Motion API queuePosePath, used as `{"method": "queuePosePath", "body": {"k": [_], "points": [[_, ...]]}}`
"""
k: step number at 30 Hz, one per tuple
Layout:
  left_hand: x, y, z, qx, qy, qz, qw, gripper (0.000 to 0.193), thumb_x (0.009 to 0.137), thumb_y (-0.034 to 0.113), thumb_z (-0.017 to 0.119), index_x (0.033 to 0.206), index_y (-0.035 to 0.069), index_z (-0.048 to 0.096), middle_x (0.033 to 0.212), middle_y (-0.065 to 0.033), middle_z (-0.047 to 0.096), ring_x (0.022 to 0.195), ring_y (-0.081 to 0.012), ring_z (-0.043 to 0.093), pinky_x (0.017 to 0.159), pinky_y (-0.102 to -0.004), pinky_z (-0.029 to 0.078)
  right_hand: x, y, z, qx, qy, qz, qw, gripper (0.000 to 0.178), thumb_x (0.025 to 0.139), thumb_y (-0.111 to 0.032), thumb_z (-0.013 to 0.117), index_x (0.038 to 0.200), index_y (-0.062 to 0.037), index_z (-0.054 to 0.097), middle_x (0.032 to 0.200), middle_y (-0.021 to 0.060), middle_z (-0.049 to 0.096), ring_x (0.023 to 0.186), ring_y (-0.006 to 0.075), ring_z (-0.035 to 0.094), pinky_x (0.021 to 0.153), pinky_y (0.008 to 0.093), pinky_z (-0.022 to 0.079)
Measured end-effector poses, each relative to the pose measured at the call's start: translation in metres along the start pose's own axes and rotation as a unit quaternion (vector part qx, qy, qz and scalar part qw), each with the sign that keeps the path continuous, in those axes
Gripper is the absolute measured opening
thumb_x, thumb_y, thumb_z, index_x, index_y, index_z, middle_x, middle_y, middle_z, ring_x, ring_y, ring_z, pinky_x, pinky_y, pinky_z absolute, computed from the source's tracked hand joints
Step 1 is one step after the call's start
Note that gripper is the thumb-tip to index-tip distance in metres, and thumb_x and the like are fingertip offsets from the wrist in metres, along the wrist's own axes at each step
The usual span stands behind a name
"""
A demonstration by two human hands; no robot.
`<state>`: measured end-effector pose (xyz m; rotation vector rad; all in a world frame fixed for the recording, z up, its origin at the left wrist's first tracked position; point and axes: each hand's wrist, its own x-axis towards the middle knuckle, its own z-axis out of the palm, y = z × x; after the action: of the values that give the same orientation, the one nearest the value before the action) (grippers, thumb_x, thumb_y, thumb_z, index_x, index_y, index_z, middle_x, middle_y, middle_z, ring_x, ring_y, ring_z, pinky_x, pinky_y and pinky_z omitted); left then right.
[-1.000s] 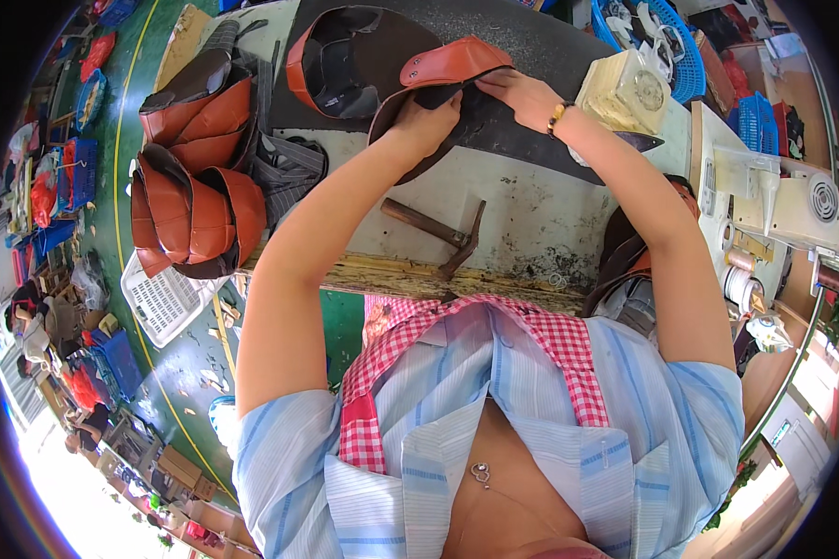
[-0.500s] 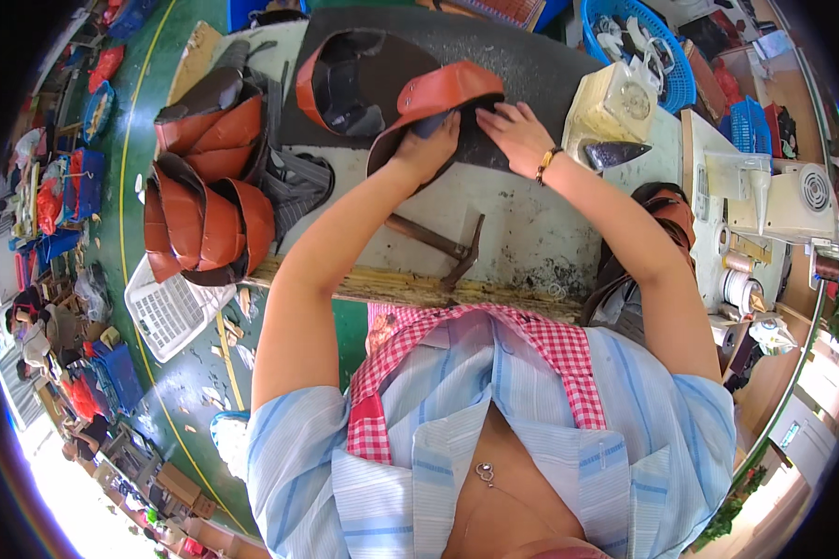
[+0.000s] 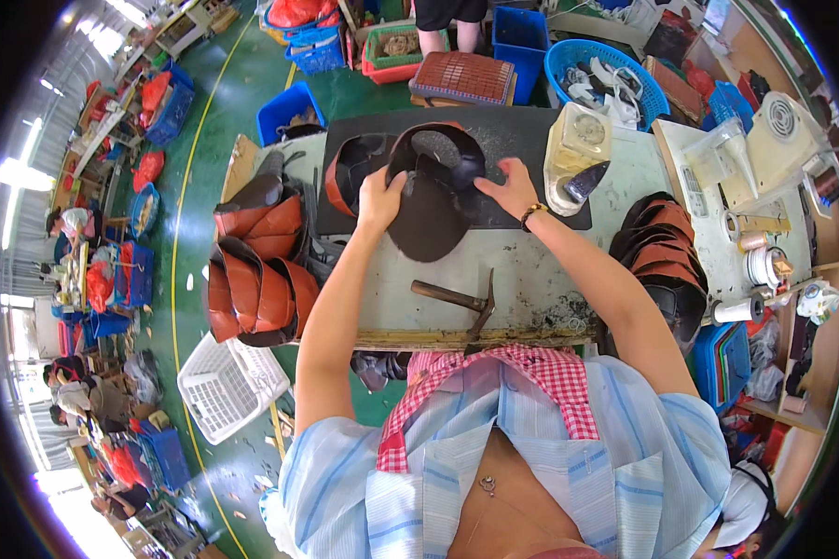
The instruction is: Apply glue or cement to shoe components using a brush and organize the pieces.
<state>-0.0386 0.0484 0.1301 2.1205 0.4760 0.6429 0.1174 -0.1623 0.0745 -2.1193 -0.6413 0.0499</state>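
A brown leather shoe upper [image 3: 427, 224] is turned with its dark lining facing up, above the table's middle. My left hand [image 3: 380, 197] pinches its left edge. My right hand [image 3: 515, 193] is by its right edge, fingers apart, thumb tip at or very near the rim; contact is hard to tell. Just left of it, a second upper [image 3: 343, 172] lies on the black mat [image 3: 550, 210], partly hidden by the first. A hammer [image 3: 457, 296] with a wooden handle rests on the pale tabletop nearer to me.
Stacks of reddish-brown uppers stand on the left [image 3: 261, 289] and right [image 3: 667, 252] of the table. A cream machine [image 3: 578, 140] with a dark pointed piece sits right of the mat. A white basket [image 3: 233, 387] is on the floor; a blue basket [image 3: 643, 79] stands beyond the table.
The held upper has been turned over, from its reddish outside to its dark lining. My left hand has shifted to its left edge. The view has tilted to show more beyond the table.
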Motion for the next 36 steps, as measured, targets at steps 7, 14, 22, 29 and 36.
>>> {"method": "queuePosePath", "body": {"k": [7,14,22,29,36], "points": [[-0.065,0.109,-0.021,-0.030,0.004,-0.009,1.000,0.023,0.089,0.015,0.060,0.103,-0.003,0.062,0.071,-0.0142,0.063,0.064,-0.0118,0.058,0.062,-0.0281,0.047,0.002,-0.063,-0.059,0.101,-0.028,-0.063,0.993,0.034,0.087,-0.022,0.058,0.111,0.0016,0.055,0.085,0.0237,0.064,0.086,0.0399,0.062,0.077,0.0407,0.048],[-0.078,0.183,-0.062,-0.066,-0.058,-0.044,0.995,0.022,0.089,0.015,0.061,0.101,-0.003,0.062,0.068,-0.0073,0.063,0.063,-0.0067,0.055,0.058,-0.0247,0.045,-0.029,-0.093,-0.092,0.250,-0.249,-0.077,0.933,0.037,0.088,-0.006,0.048,0.125,-0.0001,0.046,0.101,0.0118,0.063,0.089,0.0229,0.062,0.078,0.0365,0.049],[-0.092,0.206,-0.069,-0.056,-0.028,0.015,0.998,0.030,0.088,0.011,0.059,0.116,0.000,0.059,0.076,-0.0124,0.066,0.069,-0.0107,0.063,0.064,-0.0261,0.049,-0.046,-0.096,-0.120,0.442,-0.423,0.041,0.790,0.047,0.085,-0.002,0.050,0.131,-0.0065,0.045,0.108,0.0007,0.059,0.092,0.0078,0.055,0.078,0.0256,0.048],[-0.097,0.217,-0.068,-0.031,-0.067,-0.005,0.997,0.036,0.088,0.008,0.057,0.123,0.002,0.055,0.078,-0.0155,0.066,0.070,-0.0161,0.067,0.065,-0.0280,0.050,-0.051,-0.097,-0.096,0.219,-0.180,-0.042,0.958,0.042,0.082,-0.010,0.062,0.121,-0.0008,0.049,0.088,0.0063,0.064,0.077,0.0089,0.056,0.071,0.0282,0.048],[-0.101,0.203,-0.068,-0.007,-0.055,0.000,0.998,0.036,0.087,0.008,0.056,0.123,0.000,0.054,0.073,-0.0157,0.065,0.065,-0.0203,0.066,0.060,-0.0295,0.050,-0.061,-0.107,-0.104,0.391,-0.298,0.045,0.870,0.023,0.081,-0.008,0.060,0.102,0.0020,0.058,0.081,0.0050,0.063,0.073,0.0076,0.054,0.070,0.0279,0.048]]}}
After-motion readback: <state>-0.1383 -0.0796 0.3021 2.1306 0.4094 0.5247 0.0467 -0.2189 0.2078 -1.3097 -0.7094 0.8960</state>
